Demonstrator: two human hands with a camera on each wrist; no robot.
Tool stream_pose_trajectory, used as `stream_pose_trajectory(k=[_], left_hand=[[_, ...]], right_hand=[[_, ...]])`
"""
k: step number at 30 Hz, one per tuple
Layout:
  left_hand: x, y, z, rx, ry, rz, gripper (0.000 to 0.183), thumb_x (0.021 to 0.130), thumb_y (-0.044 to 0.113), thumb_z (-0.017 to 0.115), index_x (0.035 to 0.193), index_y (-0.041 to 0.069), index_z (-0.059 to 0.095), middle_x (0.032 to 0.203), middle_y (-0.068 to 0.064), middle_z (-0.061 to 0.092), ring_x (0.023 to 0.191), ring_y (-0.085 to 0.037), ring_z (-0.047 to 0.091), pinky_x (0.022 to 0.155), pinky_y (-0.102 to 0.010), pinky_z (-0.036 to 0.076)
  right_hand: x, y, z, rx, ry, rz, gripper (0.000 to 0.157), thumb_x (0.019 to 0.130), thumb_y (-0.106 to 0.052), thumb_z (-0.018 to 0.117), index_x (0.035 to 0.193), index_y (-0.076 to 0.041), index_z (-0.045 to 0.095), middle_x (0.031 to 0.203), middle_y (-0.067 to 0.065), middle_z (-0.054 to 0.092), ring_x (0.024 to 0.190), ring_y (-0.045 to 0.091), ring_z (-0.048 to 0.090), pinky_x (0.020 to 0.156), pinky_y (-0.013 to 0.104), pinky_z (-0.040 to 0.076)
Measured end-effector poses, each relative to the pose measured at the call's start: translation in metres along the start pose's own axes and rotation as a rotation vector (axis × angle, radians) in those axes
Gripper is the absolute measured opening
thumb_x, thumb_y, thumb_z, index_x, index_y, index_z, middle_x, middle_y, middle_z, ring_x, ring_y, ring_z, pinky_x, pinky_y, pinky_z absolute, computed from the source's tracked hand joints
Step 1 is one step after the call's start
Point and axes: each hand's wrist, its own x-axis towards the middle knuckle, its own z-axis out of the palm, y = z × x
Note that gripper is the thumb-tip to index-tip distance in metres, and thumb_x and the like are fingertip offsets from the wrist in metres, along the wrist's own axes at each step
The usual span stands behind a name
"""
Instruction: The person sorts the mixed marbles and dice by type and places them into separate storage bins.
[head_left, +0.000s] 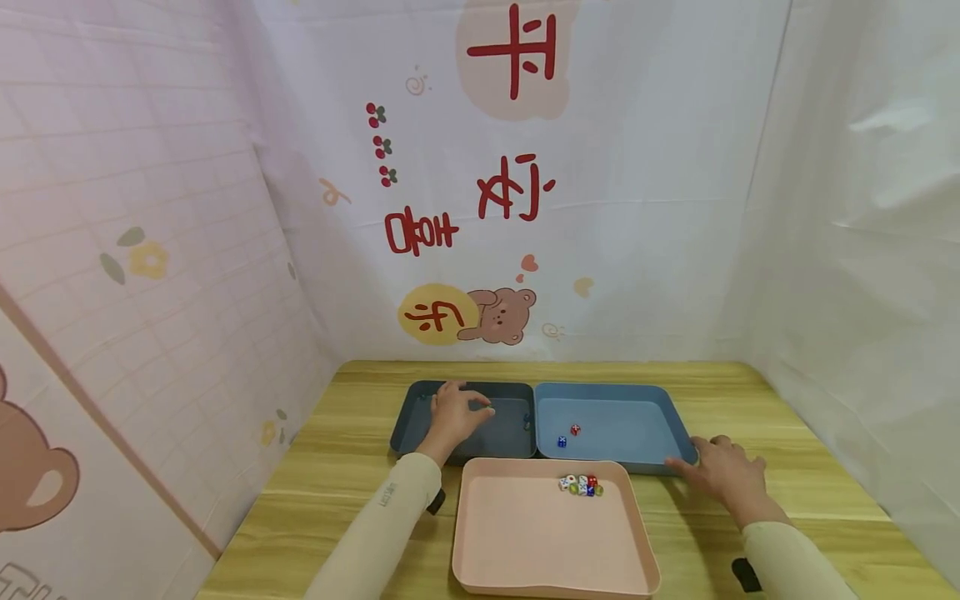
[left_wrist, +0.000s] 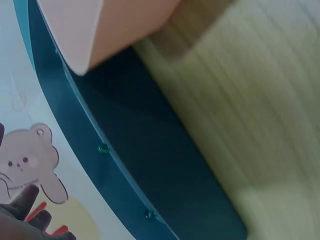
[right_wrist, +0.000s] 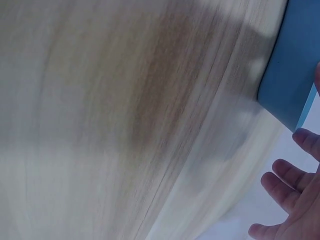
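My left hand [head_left: 453,418] hovers over the dark tray [head_left: 472,454], pinching a small yellow-green bead [head_left: 489,407] between thumb and index finger; it is tiny and partly hidden. Small dark green beads [left_wrist: 103,148] lie along the tray's far side in the left wrist view. At the right, my right hand [head_left: 726,473] is at the near right corner of the blue tray [head_left: 615,421], fingers spread and thumb at the rim. A blue die [head_left: 562,442] and a red die [head_left: 575,430] lie in that tray.
Nearest to me stands a pink tray [head_left: 551,533], with a cluster of white, red and blue dice [head_left: 582,483] and yellow-green beads near its far right corner. All three trays sit on a wood-grain table [head_left: 300,517]. Printed white cloth [head_left: 637,208] hangs behind and at the sides.
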Motion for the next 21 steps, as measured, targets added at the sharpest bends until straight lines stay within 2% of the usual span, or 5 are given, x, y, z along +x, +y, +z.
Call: stream_pose_trajectory(k=[10, 21], left_hand=[[0.009, -0.018, -0.010, -0.042, 0.064, -0.044, 0.016, 0.089, 0.030, 0.076, 0.098, 0.016, 0.078, 0.142, -0.020, 0.048, 0.134, -0.046, 0.034, 0.111, -0.066, 0.017], [0.017, -0.031, -0.012, 0.018, 0.095, -0.100, 0.022, 0.093, 0.032, 0.071, 0.103, 0.013, 0.077, 0.140, -0.019, 0.050, 0.133, -0.047, 0.036, 0.109, -0.067, 0.020]], right_hand=[[-0.002, -0.002, -0.003, 0.000, 0.006, 0.007, 0.100, 0.087, -0.079, 0.044, 0.136, 0.007, 0.051, 0.126, 0.041, 0.048, 0.110, 0.060, 0.048, 0.082, 0.082, 0.031], [-0.001, -0.001, -0.002, 0.000, -0.003, 0.016, 0.101, 0.086, -0.080, 0.045, 0.136, 0.008, 0.051, 0.126, 0.041, 0.047, 0.109, 0.060, 0.048, 0.083, 0.082, 0.030]])
